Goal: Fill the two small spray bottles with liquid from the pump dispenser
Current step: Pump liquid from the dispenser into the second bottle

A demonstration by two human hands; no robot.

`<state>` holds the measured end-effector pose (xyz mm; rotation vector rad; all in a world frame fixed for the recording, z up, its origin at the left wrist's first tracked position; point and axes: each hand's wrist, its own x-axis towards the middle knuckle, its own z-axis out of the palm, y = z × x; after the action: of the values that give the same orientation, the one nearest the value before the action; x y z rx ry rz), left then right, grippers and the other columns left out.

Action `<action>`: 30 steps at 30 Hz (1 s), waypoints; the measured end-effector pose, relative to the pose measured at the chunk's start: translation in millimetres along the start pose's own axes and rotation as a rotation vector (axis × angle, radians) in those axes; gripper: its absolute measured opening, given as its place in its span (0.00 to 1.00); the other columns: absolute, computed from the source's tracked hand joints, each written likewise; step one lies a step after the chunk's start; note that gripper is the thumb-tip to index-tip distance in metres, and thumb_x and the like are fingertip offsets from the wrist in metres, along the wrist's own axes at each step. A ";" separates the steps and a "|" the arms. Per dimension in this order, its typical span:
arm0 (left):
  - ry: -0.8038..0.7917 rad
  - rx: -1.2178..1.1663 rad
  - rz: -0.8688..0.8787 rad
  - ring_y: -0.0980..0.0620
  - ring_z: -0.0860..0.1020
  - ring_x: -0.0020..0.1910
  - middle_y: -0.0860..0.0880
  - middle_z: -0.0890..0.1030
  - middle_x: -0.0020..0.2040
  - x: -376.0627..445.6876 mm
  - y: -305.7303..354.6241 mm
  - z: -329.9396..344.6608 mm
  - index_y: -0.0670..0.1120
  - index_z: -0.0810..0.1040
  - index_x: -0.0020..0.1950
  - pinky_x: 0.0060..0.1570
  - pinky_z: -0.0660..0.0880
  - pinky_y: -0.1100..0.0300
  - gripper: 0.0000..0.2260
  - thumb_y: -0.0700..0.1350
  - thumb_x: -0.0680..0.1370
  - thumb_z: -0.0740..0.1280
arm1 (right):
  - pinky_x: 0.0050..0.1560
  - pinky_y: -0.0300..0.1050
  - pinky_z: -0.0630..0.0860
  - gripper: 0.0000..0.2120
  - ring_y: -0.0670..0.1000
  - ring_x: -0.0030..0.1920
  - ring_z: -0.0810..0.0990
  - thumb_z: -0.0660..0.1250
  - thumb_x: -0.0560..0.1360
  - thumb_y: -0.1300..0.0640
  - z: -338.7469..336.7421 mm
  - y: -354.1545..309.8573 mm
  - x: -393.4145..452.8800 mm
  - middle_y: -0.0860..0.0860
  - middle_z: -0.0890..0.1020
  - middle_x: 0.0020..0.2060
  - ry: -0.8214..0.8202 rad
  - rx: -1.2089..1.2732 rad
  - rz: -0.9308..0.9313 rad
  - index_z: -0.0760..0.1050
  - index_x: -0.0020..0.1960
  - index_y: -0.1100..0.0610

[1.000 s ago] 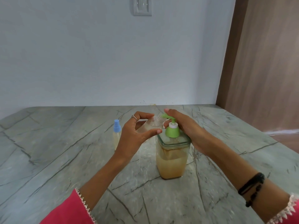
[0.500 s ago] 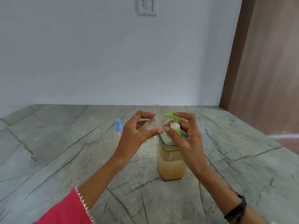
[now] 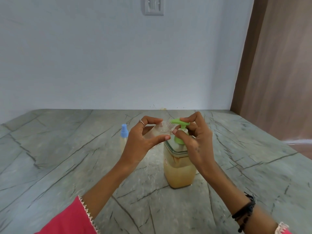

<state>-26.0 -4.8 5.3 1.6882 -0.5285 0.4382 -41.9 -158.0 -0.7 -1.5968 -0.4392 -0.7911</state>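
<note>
Spray bottles were the task's things: one clear, uncapped bottle (image 3: 158, 130) was held tilted in the air by the left hand (image 3: 143, 142), its mouth right at the green pump spout (image 3: 179, 122), while the other, with a blue cap (image 3: 124, 132), stood upright on the counter to the left, apart from both hands. The left thumb and forefinger were curled round the clear bottle. The right hand (image 3: 197, 142) was curled about the pump head, forefinger on top of the spout and thumb by the neck. The pump dispenser (image 3: 179, 168), a clear square jar roughly half full of yellowish liquid, stood near the middle of the counter.

The counter (image 3: 67, 157) was grey-green stone with dark veins, running far back to a pale wall (image 3: 101, 65) bearing a switch plate (image 3: 154, 5). A brown wooden panel (image 3: 278, 65) rose at the right. Pink sleeves showed at the near edge, and black bands (image 3: 244, 215) circled the right wrist.

Compared with half a second earlier, little had changed: both hands kept their grips, and the spout sat at much the same height.
</note>
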 end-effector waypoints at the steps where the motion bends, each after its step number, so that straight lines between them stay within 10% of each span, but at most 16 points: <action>1: 0.003 -0.008 0.001 0.60 0.80 0.49 0.57 0.81 0.49 0.0 0.1 0.0 0.55 0.76 0.48 0.50 0.78 0.61 0.18 0.50 0.60 0.75 | 0.36 0.59 0.78 0.15 0.57 0.37 0.83 0.70 0.70 0.60 -0.2 1.0 -1.4 0.54 0.84 0.39 -0.004 -0.004 -0.012 0.71 0.43 0.41; 11: 0.014 -0.020 0.014 0.61 0.80 0.49 0.57 0.81 0.48 0.4 0.0 1.2 0.54 0.76 0.48 0.49 0.78 0.64 0.19 0.50 0.60 0.75 | 0.31 0.49 0.78 0.16 0.50 0.33 0.82 0.69 0.72 0.57 0.5 3.9 -5.0 0.49 0.84 0.37 0.009 -0.045 -0.072 0.70 0.48 0.36; 23: 0.017 0.010 -0.002 0.60 0.80 0.49 0.58 0.81 0.48 -0.4 -0.4 1.1 0.56 0.76 0.48 0.49 0.78 0.62 0.19 0.51 0.60 0.75 | 0.25 0.59 0.71 0.16 0.66 0.31 0.77 0.70 0.69 0.60 2.7 7.5 5.0 0.60 0.79 0.32 0.068 -0.093 -0.072 0.67 0.35 0.42; 30: 0.020 -0.030 -0.004 0.63 0.80 0.47 0.57 0.80 0.48 -0.4 1.5 1.7 0.54 0.76 0.48 0.45 0.77 0.67 0.18 0.48 0.60 0.75 | 0.32 0.48 0.79 0.10 0.40 0.43 0.80 0.65 0.71 0.52 2.5 12.6 0.1 0.46 0.75 0.52 0.087 -0.274 -0.267 0.72 0.51 0.45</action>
<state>-27.2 -6.6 6.1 1.6539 -0.5150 0.4419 -32.7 -158.0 -9.6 -1.7693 -0.5033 -1.1597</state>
